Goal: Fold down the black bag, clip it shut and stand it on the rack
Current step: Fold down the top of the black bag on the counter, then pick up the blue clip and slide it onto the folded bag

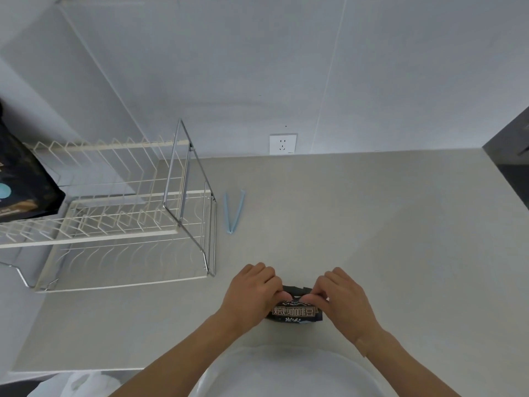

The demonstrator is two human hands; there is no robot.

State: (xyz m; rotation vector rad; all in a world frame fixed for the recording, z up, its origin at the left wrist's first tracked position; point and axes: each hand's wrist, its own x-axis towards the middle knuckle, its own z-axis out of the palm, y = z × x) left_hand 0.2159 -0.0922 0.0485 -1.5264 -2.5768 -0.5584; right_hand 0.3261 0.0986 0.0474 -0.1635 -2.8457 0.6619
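In the head view, the black bag (294, 309) stood low in the centre of the frame, on the pale grey counter (372, 224) close to the person's body. Its printed front faced the camera, with a band of light characters across it. The left hand (252, 293) gripped the bag's upper left edge, fingers curled and pinching the top strip. The right hand (343, 299) did the same on the upper right, thumb and forefinger pressed together on the folded material. The top of the bag appeared to be bent over between the two hands, though the fingers covered most of the fold, so how far it was turned down could not be told.

Above the hands, near the middle of the frame, a light blue clip (234, 212) lay on the counter, its two arms spread in a narrow V and joined at the lower end. It lay just beside the right end of the rack (114, 219), well apart from the bag. The rack, white wire with a chrome frame, filled the left half of the frame. At the far left edge, a larger dark bag (23, 179) stood on the rack's upper tier. A white wall socket (283, 144) sat on the wall above the counter's back edge.
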